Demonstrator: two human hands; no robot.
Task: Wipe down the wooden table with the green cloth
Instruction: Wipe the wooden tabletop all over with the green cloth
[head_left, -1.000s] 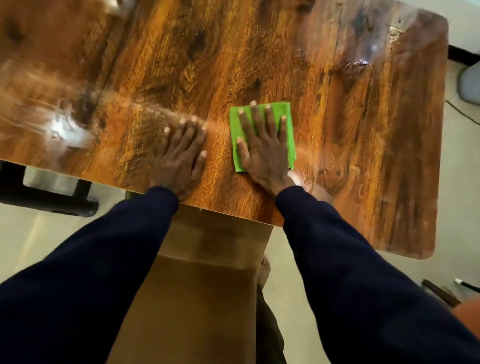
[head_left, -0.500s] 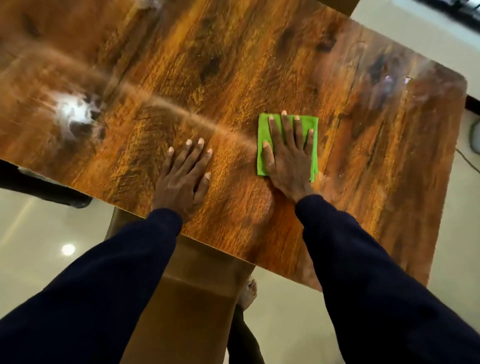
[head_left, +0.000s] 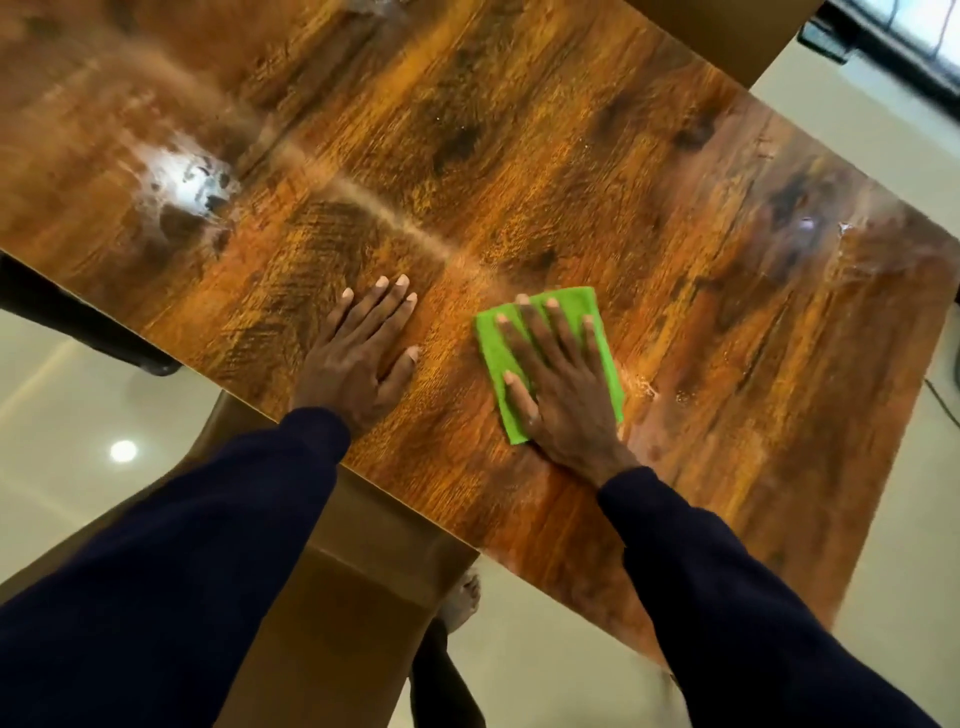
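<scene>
Head cam, looking down: a small bright green rectangular cloth (head_left: 491, 348) lies flat on the glossy, dark-grained wooden table (head_left: 519, 156), close to the near edge and roughly mid-length of what's visible. Its long axis runs from the near edge toward the far side, leaning a bit left at the far end, same line as the fingers on top of it. The right hand (head_left: 563, 384) lies palm-down on the cloth, fingers straight and spread, pressing rather than gripping. The left hand (head_left: 358, 358) sits just beside it on bare wood, also flat with fingers straight, holding nothing. The near table edge runs diagonally right behind both wrists, so not much room that way. Loads of open wood ahead and off to the right toward the rounded corner. A small shiny wet-looking patch (head_left: 644, 389) sits just right of the cloth. Both dark navy sleeves (head_left: 727, 597) reach in from below.
</scene>
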